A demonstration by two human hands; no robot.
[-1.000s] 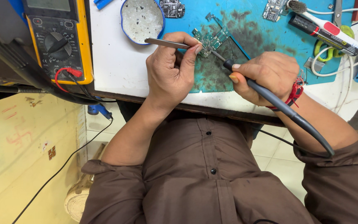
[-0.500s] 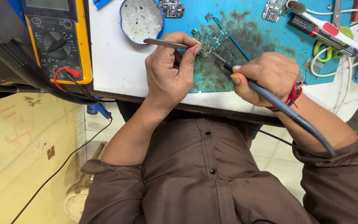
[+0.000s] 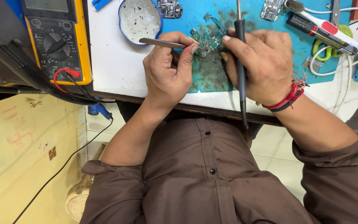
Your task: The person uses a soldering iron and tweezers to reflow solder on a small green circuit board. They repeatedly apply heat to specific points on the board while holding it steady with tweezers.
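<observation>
My left hand (image 3: 168,70) pinches a pair of metal tweezers (image 3: 158,42), whose tips reach a small green circuit board (image 3: 206,42) lying on a stained blue work mat (image 3: 212,76). My right hand (image 3: 262,62) grips a black soldering iron (image 3: 240,45) held nearly upright, its metal tip pointing away from me above the board and its cable running down past the table edge. A red thread band circles my right wrist. The two hands are close together over the board.
A yellow multimeter (image 3: 56,37) with red and black leads sits at the left. A round blue-rimmed tin (image 3: 139,18) lies behind the tweezers. More small boards (image 3: 170,8), a brush, a red-and-white pen-like tool (image 3: 328,33), scissors and white cables lie at the right.
My right hand has swung the soldering iron from a slanted pose, tip at the board, to nearly upright with the tip lifted away. My left hand has kept the tweezers at the board.
</observation>
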